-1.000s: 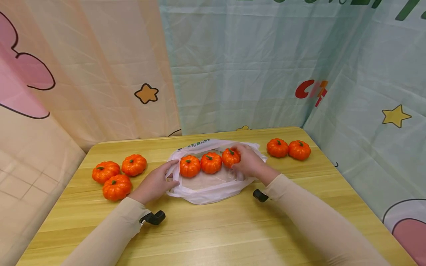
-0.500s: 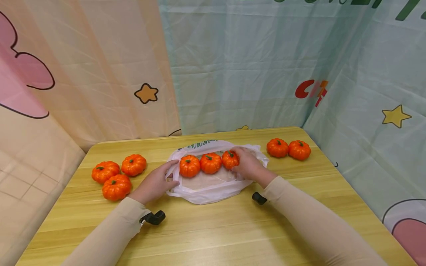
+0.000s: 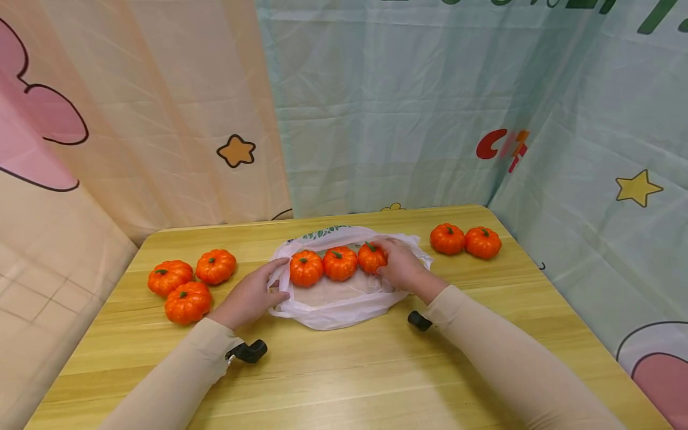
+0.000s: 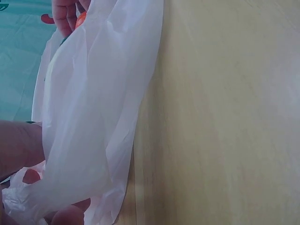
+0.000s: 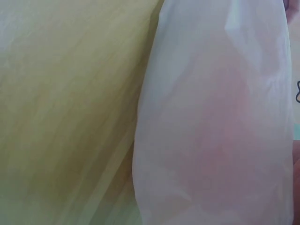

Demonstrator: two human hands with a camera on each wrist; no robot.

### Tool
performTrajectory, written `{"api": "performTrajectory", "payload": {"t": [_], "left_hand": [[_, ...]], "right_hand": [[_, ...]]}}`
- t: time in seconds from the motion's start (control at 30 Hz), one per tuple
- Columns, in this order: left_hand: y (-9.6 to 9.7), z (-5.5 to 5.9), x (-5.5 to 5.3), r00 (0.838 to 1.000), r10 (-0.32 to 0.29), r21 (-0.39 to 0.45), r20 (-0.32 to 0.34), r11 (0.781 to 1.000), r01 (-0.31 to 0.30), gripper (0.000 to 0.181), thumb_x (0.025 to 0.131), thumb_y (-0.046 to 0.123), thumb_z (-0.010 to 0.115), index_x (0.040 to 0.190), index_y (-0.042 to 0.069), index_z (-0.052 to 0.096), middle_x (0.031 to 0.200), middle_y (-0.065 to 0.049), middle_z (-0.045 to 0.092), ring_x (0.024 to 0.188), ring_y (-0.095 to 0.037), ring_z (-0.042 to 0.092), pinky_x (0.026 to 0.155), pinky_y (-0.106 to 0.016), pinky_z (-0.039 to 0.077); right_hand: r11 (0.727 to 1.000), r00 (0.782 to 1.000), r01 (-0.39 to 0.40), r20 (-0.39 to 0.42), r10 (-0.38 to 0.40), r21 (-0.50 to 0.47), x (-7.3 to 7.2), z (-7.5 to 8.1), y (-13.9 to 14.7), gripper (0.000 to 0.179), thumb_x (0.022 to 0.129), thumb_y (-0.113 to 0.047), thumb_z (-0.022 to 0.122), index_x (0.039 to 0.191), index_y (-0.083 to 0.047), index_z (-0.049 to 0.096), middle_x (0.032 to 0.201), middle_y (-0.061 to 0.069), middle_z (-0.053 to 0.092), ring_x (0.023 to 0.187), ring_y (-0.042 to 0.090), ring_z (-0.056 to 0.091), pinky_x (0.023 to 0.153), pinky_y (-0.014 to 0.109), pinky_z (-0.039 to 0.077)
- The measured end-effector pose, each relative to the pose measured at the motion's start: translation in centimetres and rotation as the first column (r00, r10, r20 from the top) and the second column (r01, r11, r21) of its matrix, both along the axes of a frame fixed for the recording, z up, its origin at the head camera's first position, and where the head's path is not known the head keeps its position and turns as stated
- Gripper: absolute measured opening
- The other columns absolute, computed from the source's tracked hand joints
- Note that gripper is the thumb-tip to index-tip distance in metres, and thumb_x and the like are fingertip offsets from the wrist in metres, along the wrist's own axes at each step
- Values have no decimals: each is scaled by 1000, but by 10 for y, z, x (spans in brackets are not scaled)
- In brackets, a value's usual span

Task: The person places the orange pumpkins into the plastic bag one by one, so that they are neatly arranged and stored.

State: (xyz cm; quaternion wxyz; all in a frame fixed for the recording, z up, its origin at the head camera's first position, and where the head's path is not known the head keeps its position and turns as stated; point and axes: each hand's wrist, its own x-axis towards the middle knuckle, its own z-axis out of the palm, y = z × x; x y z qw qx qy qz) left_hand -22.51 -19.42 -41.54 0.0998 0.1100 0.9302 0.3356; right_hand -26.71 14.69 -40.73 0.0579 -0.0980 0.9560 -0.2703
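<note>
A white translucent plastic bag [image 3: 344, 316] lies mouth up mid-table, with three small orange pumpkins in a row inside. My left hand [image 3: 249, 298] holds its left rim; in the left wrist view the bag's film [image 4: 89, 108] bunches around those fingers. At the right end of the row, my right hand [image 3: 403, 264] grips a pumpkin [image 3: 369, 260], its fingers over the far side and thumb on the near side. The middle pumpkin [image 3: 340, 263] and left pumpkin [image 3: 306, 269] sit beside it. From the right wrist, the bag wall [image 5: 215, 108] hides most of that hand.
Left of the bag, three more pumpkins [image 3: 188, 303] cluster on the wooden table [image 3: 333, 382]. Two others [image 3: 447, 239] stand side by side near the back right. Printed curtains [image 3: 387, 119] hang along the table's back and sides.
My right hand and its pumpkin have shifted very slightly, and the bag's right and back rim has moved a little outward. My left hand has stayed in place.
</note>
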Motion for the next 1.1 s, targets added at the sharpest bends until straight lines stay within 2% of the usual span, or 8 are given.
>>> {"api": "performTrajectory", "payload": {"t": [0.13,0.23,0.27,0.47,0.7,0.83,0.93,1.1], "left_hand": [[0,-1,0,1000,4,3,12,1000,-4,79,95,27,79,163,21,38,164,-19,44,115,-31,56,95,-44,54],[0,-2,0,1000,8,-3,13,1000,-7,79,95,27,79,163,21,38,164,-19,44,118,-31,56,105,-47,51],[0,-2,0,1000,9,-1,16,1000,-9,80,95,27,79,163,22,38,164,-19,44,117,-31,56,101,-46,52],[0,-1,1,1000,9,1,13,1000,-9,80,95,27,79,163,21,39,164,-19,44,118,-31,56,104,-48,52],[1,0,1,1000,6,-2,7,1000,-6,79,95,26,78,163,20,39,164,-20,44,118,-32,56,104,-48,51],[1,1,2,1000,8,1,9,1000,-8,79,95,25,78,163,20,39,165,-20,42,126,-34,55,114,-56,47],[1,1,3,1000,10,4,9,1000,-10,79,96,25,78,163,20,39,166,-21,41,132,-37,53,119,-61,42],[1,1,2,1000,7,8,4,1000,-8,79,95,24,78,163,19,39,165,-21,41,132,-37,53,118,-60,43]], "right_hand": [[1000,1000,3,-6,-3,6,0,-1,0,65,95,-5,73,155,-12,50,165,15,43,152,40,40,126,54,35],[1000,1000,13,6,-13,-3,2,-1,0,66,95,-4,73,156,-12,49,166,15,42,152,39,41,126,54,36],[1000,1000,18,13,-18,-8,3,0,0,66,95,-4,73,157,-12,49,166,14,42,152,39,41,125,54,36],[1000,1000,19,19,-19,-21,12,8,2,68,96,-6,73,157,-15,47,168,12,40,151,38,43,123,57,39],[993,998,-15,-69,7,-118,27,27,14,65,97,-11,72,158,-11,48,160,16,50,130,39,59,106,54,54],[970,991,-16,-133,-17,-241,35,42,27,59,100,-12,70,155,-6,49,157,21,51,137,44,57,111,57,51],[938,984,-8,-172,-54,-346,39,55,40,55,102,-10,67,153,-3,50,156,22,52,139,43,55,112,56,50],[924,974,61,-179,-137,-377,37,71,70,56,104,-13,64,156,-6,47,157,25,48,137,46,57,111,57,51]]}}
